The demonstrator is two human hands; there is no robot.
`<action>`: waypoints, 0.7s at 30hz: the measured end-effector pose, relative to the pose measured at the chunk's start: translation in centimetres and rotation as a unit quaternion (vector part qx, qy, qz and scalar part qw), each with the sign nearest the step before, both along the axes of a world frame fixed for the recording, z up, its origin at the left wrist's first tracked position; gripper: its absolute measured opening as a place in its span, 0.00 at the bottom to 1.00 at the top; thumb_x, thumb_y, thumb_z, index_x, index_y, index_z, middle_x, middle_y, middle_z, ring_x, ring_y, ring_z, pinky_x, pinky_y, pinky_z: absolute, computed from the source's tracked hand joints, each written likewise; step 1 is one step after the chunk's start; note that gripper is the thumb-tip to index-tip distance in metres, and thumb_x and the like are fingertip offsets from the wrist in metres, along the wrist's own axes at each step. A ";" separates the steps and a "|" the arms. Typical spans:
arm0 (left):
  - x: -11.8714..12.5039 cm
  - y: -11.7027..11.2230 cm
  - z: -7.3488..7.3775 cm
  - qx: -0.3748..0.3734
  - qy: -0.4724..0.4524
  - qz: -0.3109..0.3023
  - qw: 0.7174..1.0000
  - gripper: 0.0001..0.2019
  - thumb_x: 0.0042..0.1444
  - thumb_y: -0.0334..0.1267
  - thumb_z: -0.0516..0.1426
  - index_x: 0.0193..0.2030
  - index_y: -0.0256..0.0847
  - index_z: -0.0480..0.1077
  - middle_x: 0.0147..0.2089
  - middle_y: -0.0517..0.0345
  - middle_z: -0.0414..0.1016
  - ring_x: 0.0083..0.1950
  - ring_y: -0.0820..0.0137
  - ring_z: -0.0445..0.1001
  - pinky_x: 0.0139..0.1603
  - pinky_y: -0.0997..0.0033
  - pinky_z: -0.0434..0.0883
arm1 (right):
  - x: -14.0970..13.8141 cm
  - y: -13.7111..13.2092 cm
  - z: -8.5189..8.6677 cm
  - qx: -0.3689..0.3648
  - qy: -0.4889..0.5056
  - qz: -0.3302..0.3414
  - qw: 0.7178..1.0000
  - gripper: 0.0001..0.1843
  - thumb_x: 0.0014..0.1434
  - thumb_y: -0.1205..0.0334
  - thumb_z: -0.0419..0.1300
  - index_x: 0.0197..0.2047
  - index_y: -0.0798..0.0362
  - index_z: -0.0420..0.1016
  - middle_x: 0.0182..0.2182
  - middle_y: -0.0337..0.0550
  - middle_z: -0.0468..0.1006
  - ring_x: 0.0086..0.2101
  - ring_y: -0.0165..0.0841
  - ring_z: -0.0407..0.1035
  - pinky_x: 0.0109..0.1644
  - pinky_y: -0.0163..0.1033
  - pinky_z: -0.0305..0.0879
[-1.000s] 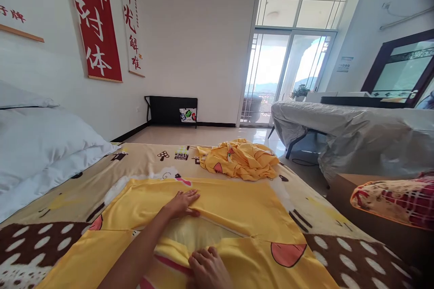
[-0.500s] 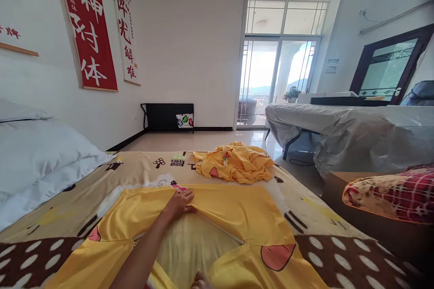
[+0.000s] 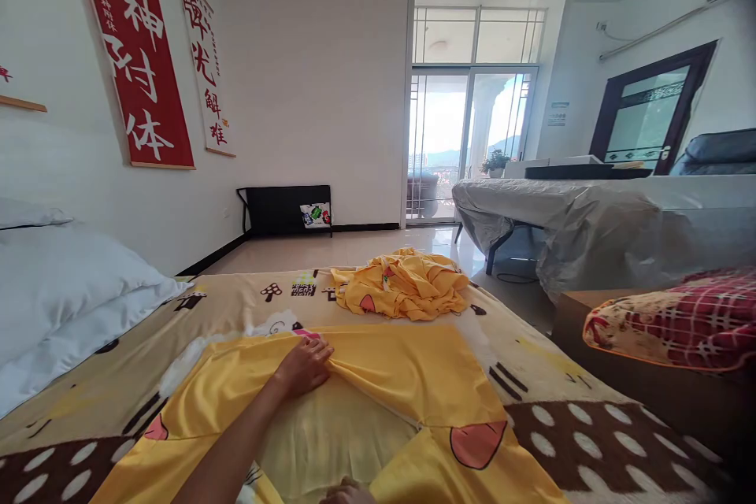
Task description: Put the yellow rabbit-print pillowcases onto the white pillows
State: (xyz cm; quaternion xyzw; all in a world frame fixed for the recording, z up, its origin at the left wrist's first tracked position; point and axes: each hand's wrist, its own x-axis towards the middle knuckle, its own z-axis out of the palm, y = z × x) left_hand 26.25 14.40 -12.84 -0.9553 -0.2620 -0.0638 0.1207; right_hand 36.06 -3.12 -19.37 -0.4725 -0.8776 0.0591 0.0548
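Observation:
A yellow satin garment (image 3: 413, 362) with pink round patches lies spread out, its middle parted over a paler yellow layer (image 3: 331, 441). My left hand (image 3: 304, 366) reaches in from the lower left and rests at the far edge of the garment. Its fingers are closed on the cloth there, and folds run out from them. Of my right hand (image 3: 347, 492) only bent fingers show at the bottom edge, closed by the near flap of the garment; their tips are hidden. Beyond lies a crumpled heap of yellow cloth (image 3: 405, 287) in a similar print.
Under the garment is a bed with a beige and brown patterned blanket (image 3: 579, 441). White pillows (image 3: 76, 291) lie at the left. On the right are a brown cabinet (image 3: 596, 354) with a red checked cloth (image 3: 697, 323) and a plastic-covered table (image 3: 591, 213).
The view has shifted slightly. My left hand stays at the garment's far edge with its fingers on the cloth, and my right hand remains low at the bottom edge.

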 end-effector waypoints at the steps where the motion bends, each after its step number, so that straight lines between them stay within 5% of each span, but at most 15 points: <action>1: -0.4 0.0 0.2 0.001 0.006 0.000 1.000 0.22 0.58 0.46 0.53 0.57 0.40 0.64 0.57 0.44 0.69 0.58 0.55 0.66 0.58 0.53 0.61 | 0.5 -0.3 0.3 0.023 -0.008 -0.009 1.000 0.17 0.58 0.50 0.58 0.22 0.51 0.72 0.18 0.35 0.75 0.21 0.28 0.68 0.26 0.31 0.55; 6: -2.4 0.5 1.2 0.004 0.023 0.014 1.000 0.23 0.59 0.46 0.53 0.58 0.37 0.64 0.56 0.40 0.69 0.58 0.52 0.66 0.58 0.50 0.61 | 2.7 -1.3 1.6 0.096 -0.035 -0.114 0.988 0.25 0.55 0.39 0.56 0.23 0.53 0.76 0.20 0.44 0.77 0.24 0.36 0.73 0.30 0.36 0.62; 12: -3.7 -0.2 1.6 -0.011 0.027 0.022 0.999 0.25 0.56 0.42 0.55 0.60 0.40 0.63 0.60 0.42 0.67 0.61 0.53 0.64 0.59 0.51 0.60 | 3.1 -1.5 1.5 0.058 -0.056 -0.097 0.992 0.30 0.57 0.36 0.51 0.20 0.51 0.75 0.16 0.43 0.74 0.19 0.34 0.69 0.25 0.35 0.61; 17: -5.7 -0.9 2.4 -0.036 0.008 0.051 0.998 0.31 0.51 0.45 0.58 0.63 0.45 0.61 0.62 0.49 0.66 0.61 0.57 0.64 0.61 0.55 0.60 | 2.3 -2.0 3.4 0.050 -0.031 -0.111 0.992 0.22 0.57 0.41 0.56 0.32 0.51 0.78 0.29 0.45 0.80 0.33 0.39 0.75 0.38 0.40 0.67; 21: -10.9 -0.6 3.3 -0.043 -0.031 0.126 0.991 0.30 0.53 0.47 0.55 0.63 0.45 0.60 0.63 0.50 0.66 0.62 0.58 0.64 0.62 0.56 0.59 | 2.6 -2.3 4.3 0.045 0.020 -0.113 0.992 0.15 0.57 0.47 0.59 0.35 0.51 0.76 0.35 0.43 0.81 0.38 0.38 0.75 0.49 0.43 0.66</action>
